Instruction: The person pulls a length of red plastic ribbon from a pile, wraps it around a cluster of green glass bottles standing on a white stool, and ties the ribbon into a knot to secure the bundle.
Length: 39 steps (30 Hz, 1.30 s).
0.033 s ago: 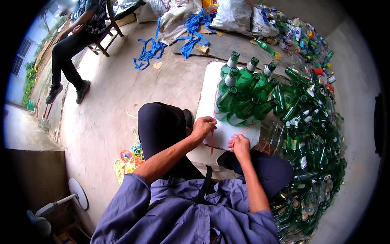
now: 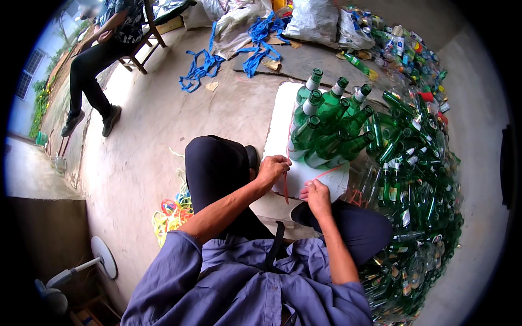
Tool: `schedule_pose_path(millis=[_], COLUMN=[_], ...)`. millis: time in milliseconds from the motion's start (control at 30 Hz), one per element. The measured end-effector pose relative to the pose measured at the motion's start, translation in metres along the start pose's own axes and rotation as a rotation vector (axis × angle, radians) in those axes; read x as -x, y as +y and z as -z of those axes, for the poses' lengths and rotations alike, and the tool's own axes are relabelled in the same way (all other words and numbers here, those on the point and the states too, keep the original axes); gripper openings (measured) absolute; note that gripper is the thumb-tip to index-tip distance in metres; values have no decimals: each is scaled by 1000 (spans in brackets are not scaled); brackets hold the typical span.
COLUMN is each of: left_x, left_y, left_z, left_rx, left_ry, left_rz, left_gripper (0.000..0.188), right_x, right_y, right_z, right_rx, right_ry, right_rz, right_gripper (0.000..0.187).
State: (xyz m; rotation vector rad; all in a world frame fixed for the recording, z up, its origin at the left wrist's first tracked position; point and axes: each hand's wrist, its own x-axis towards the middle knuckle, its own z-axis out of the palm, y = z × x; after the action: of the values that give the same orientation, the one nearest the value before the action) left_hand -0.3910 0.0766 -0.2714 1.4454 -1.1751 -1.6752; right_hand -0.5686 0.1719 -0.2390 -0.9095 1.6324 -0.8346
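A tight cluster of several green glass bottles stands upright on a white board in front of me. Pinched in my left hand, at the cluster's near left corner, is a pinkish-red plastic strap whose loose end hangs down over the board. My right hand is closed at the board's near edge, gripping another stretch of the strap that slants up toward the bottles. How the strap runs behind the bottles is hidden.
Loose green bottles lie heaped along the right, with plastic bottles and cans behind. Blue straps and white sacks lie at the back. Tangled yellow and red strapping is by my left knee. A person sits at far left.
My right hand has shifted slightly left and the strap stretch beside it shows longer. My left hand stays nearly in place.
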Motion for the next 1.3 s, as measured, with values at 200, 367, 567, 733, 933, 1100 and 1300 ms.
schedule_pose_path(millis=[200,367,567,733,933,1100,1300], left_x=[8,7,3,11,24,24,30], left_y=[12,12,7,8,22,29,29], left_z=[0,3,0,3,3,11,11], left_rx=[-116,-14,-39,40,201,256,241], left_ry=[66,-63,-118,-171,-124,-94,-78], left_rz=[59,170,103,163,213,281,282], left_gripper=[14,14,13,13,13,13,16], right_x=[-2,-5,-24,-16,4,7,11], right_y=[10,1,41,24,13,14,-1], right_z=[-33,-65,-89,-100,-76,-72,-63], right_rx=[263,-76,-126,-459,-458,-621,-720], right_ry=[-60,-179,-91,-28,-202,-90,-72], right_rz=[217,131,215,-131,-243,-73,-144], right_gripper=[28,28,27,31,32,34,47])
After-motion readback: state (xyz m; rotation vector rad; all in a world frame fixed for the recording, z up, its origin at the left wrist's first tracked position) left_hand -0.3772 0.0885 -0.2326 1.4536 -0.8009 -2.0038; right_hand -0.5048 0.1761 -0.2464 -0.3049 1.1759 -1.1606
